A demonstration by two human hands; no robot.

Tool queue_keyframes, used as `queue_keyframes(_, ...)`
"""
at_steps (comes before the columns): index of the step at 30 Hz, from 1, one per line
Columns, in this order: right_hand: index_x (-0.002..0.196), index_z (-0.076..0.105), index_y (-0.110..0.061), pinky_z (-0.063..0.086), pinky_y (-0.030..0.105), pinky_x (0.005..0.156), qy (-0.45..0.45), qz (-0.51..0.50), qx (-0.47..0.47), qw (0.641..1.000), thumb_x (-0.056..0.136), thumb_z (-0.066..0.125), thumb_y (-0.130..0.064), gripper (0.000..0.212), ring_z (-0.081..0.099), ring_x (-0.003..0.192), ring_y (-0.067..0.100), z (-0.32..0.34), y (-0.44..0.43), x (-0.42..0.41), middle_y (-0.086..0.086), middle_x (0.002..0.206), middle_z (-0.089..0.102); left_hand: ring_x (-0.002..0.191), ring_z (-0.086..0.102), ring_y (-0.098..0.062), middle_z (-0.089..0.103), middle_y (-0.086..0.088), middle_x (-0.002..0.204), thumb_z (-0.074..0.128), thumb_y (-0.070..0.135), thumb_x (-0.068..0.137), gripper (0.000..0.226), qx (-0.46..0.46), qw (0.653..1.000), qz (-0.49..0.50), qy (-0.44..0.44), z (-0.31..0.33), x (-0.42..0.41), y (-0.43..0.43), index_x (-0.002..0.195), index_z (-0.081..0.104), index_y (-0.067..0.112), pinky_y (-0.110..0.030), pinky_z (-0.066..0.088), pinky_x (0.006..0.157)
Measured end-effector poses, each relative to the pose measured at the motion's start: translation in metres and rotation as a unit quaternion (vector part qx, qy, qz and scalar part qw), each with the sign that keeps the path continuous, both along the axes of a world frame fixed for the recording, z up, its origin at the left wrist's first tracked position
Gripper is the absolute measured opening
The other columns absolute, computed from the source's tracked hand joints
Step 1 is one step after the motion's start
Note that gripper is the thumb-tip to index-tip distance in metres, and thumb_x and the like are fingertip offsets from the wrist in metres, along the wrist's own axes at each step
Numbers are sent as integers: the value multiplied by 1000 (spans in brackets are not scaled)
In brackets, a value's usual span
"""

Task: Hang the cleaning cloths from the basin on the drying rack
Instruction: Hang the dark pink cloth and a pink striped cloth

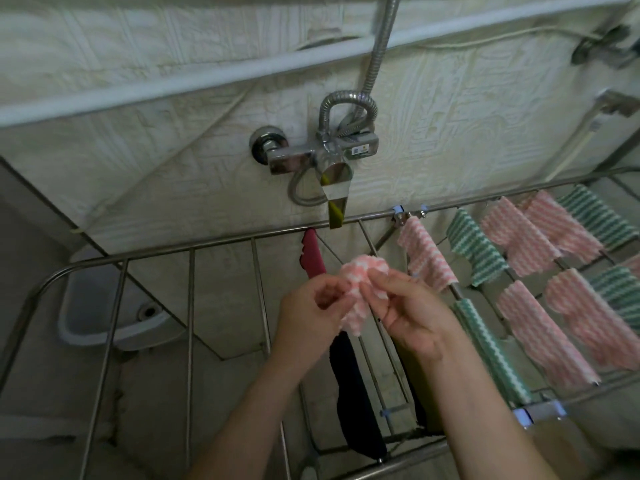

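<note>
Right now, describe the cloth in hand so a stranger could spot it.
Find the steel drying rack below the chrome shower mixer. Above its middle rails, left hand and right hand pinch a pink-and-white cloth. Unlike the pink and green cloths draped over rails to its right, it is bunched up, off the rack.

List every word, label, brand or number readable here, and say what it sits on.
No readable text anywhere.
Sticker on the shower mixer: a dark code-like square and an orange mark, too small and blurred to read.
</note>
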State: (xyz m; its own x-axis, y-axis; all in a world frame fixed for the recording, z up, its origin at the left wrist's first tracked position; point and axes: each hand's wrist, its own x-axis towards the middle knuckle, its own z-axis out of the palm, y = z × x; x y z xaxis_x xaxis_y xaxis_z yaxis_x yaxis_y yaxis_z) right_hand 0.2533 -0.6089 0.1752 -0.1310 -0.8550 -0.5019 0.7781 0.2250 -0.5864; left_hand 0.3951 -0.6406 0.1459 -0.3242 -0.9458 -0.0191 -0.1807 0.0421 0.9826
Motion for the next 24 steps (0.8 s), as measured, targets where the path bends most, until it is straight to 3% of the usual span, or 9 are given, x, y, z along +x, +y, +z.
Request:
queue_keyframes(4, 88, 64, 4, 56, 20, 51, 48, -2, 14, 999, 83, 59, 2, 8, 70, 61, 17, 10, 5, 2, 15, 74, 71, 67, 65, -4, 71, 11, 70, 59, 3, 88, 29, 60, 996, -7, 70, 19, 14, 3, 73, 70, 25, -19, 51, 61)
queue_keyframes(8, 95, 60, 0, 47, 18, 38, 73, 11, -11, 997, 92, 51, 2, 9, 59, 44, 9, 22, 9, 3, 7, 63, 66, 67, 63, -12, 68, 1, 71, 51, 8, 94, 28, 204, 953, 60, 216, 32, 25, -1, 73, 68, 16, -26, 53, 58)
queue_keyframes(13, 85, 62, -10, 27, 14, 32, 212, 103, -43, 971, 88, 58, -3, 9, 41, 40, 4, 33, 10, 1, -2, 55, 55, 59, 61, -8, 67, 6, 68, 59, 34, 88, 20, 169, 975, -1, 144, 53, 40, 1, 79, 65, 17, -18, 47, 45)
queue_keyframes(15, 81, 66, -15, 31, 13, 36, 333, 148, -52, 930, 87, 62, -5, 12, 46, 47, 3, 40, 10, -1, -3, 61, 59, 66, 64, -7, 68, 12, 73, 73, 44, 75, 21, 102, 991, -81, 26, 58, 57, -10, 80, 65, 25, -17, 48, 54)
queue_keyframes(17, 83, 67, -16, 44, 14, 47, 430, 186, -61, 881, 88, 63, -9, 9, 56, 62, 2, 48, 10, -3, -2, 72, 65, 77, 66, -9, 71, 8, 84, 79, 33, 73, 20, 76, 986, -133, -63, 58, 77, -21, 87, 68, 24, -24, 51, 68)
queue_keyframes(19, 87, 65, -11, 57, 21, 61, 428, 212, -92, 874, 90, 61, -7, 7, 61, 76, 5, 55, 10, -3, 3, 81, 66, 78, 64, -8, 71, 6, 82, 74, 11, 79, 12, 71, 985, -143, -67, 57, 96, -28, 88, 69, 17, -24, 49, 72)
queue_keyframes(21, 85, 62, -8, 60, 28, 66, 391, 223, -114, 886, 91, 57, -3, 9, 64, 78, 10, 57, 10, 1, 5, 81, 65, 75, 63, -6, 70, 7, 77, 70, 3, 79, 14, 60, 987, -139, -53, 53, 114, -32, 83, 70, 16, -19, 50, 70)
queue_keyframes(23, 83, 61, -8, 60, 31, 65, 367, 215, -117, 897, 91, 56, -1, 11, 67, 73, 10, 56, 9, 5, 2, 77, 64, 76, 65, -8, 71, 5, 78, 78, 21, 70, 11, 72, 989, -130, -5, 48, 131, -34, 79, 72, 18, -18, 53, 70)
queue_keyframes(24, 82, 61, -8, 61, 31, 65, 360, 213, -115, 901, 90, 57, -2, 11, 67, 72, 10, 54, 7, 8, 1, 76, 64, 76, 66, -10, 71, 2, 80, 84, 35, 61, 27, 84, 989, -117, 30, 43, 140, -35, 80, 73, 19, -19, 54, 69)
